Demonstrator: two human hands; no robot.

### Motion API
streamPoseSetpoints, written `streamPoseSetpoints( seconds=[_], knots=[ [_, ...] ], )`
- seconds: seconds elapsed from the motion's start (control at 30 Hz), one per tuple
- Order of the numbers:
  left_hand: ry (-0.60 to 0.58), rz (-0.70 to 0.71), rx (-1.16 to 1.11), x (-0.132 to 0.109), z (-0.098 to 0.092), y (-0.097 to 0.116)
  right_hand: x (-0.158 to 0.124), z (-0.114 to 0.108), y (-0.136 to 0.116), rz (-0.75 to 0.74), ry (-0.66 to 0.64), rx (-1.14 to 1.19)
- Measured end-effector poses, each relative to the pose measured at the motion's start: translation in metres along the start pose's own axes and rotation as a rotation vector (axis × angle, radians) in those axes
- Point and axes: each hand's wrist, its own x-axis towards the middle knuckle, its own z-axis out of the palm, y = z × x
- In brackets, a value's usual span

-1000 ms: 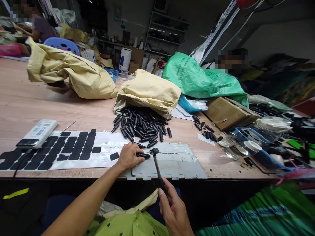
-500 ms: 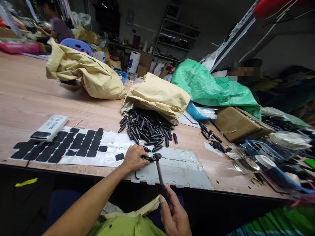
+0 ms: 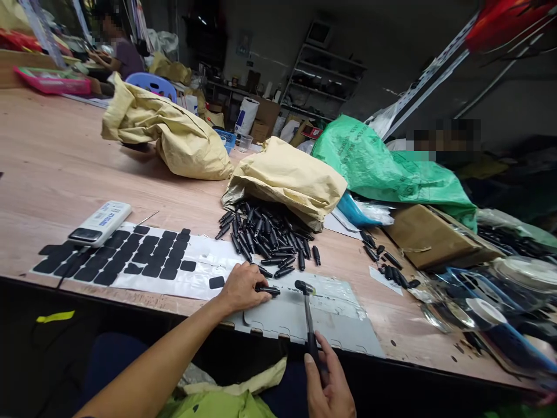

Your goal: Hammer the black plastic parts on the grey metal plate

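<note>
With its fingers closed, my left hand [image 3: 243, 287] holds a black cylindrical part [image 3: 268, 289] low over the grey board [image 3: 339, 319] at the table's front edge. My right hand [image 3: 328, 377] grips the dark handle of a small hammer [image 3: 308, 313]. The hammer's head lies to the right of the part, apart from it. Beyond my left hand spreads a pile of similar black cylindrical parts [image 3: 265, 232], spilling from the mouth of a yellow sack [image 3: 287, 177]. A white sheet with black rounded-square stickers [image 3: 148, 255] lies to the left.
A white power bank [image 3: 101, 223] with a cable rests on the sheet's left end. Another yellow sack [image 3: 169, 133] and a green sack [image 3: 369, 154] stand farther back. At right are a cardboard box [image 3: 435, 235] and clear containers [image 3: 517, 278]. A person [image 3: 124, 55] sits at back left.
The hammer has moved right, away from the black part that its head was over. My left hand still holds the part. The whole view has shifted slightly.
</note>
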Motion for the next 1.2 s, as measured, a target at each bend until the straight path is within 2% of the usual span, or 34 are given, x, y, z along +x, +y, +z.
streamPoseSetpoints(
  seconds=[0.17, 0.27, 0.33, 0.4, 0.43, 0.5, 0.6, 0.7, 0.83, 0.93, 1.0, 1.03, 1.13, 1.2],
  knots=[
    [0.042, 0.034, -0.066, -0.003, -0.007, 0.007, 0.004, -0.001, 0.009, -0.01, 0.0, -0.094],
    [0.07, 0.12, -0.167, -0.021, -0.014, 0.023, 0.003, 0.004, 0.006, 0.022, -0.045, -0.162],
    [-0.014, 0.285, -0.21, -0.042, -0.013, 0.033, 0.002, 0.005, 0.003, 0.051, -0.074, -0.219],
    [-0.143, 0.473, -0.189, -0.066, -0.005, 0.036, 0.002, 0.004, 0.0, 0.065, -0.089, -0.263],
    [-0.193, 0.529, -0.152, -0.078, 0.002, 0.034, 0.002, 0.003, -0.001, 0.069, -0.092, -0.276],
    [-0.223, 0.549, -0.053, -0.1, 0.021, 0.024, 0.002, 0.002, -0.003, 0.077, -0.096, -0.295],
    [-0.19, 0.415, 0.021, -0.124, 0.049, 0.004, 0.002, 0.002, -0.006, 0.09, -0.103, -0.312],
    [-0.209, 0.148, 0.027, -0.135, 0.065, -0.014, 0.001, 0.003, -0.008, 0.092, -0.095, -0.313],
    [-0.389, -0.295, 0.095, -0.141, 0.067, -0.031, 0.001, 0.004, -0.005, 0.063, -0.079, -0.297],
    [-0.539, -0.416, 0.121, -0.143, 0.059, -0.031, 0.001, 0.004, -0.001, 0.049, -0.092, -0.29],
    [-0.59, -0.355, 0.109, -0.14, 0.047, -0.02, 0.001, 0.004, 0.001, 0.043, -0.098, -0.284],
    [-0.594, -0.273, 0.086, -0.137, 0.039, -0.01, 0.001, 0.005, 0.001, 0.04, -0.099, -0.281],
    [-0.562, 0.108, -0.072, -0.117, 0.007, 0.025, 0.001, 0.005, 0.003, 0.033, -0.106, -0.283],
    [-0.492, 0.279, -0.165, -0.094, -0.013, 0.043, 0.002, 0.006, 0.004, 0.029, -0.102, -0.289]
  ],
)
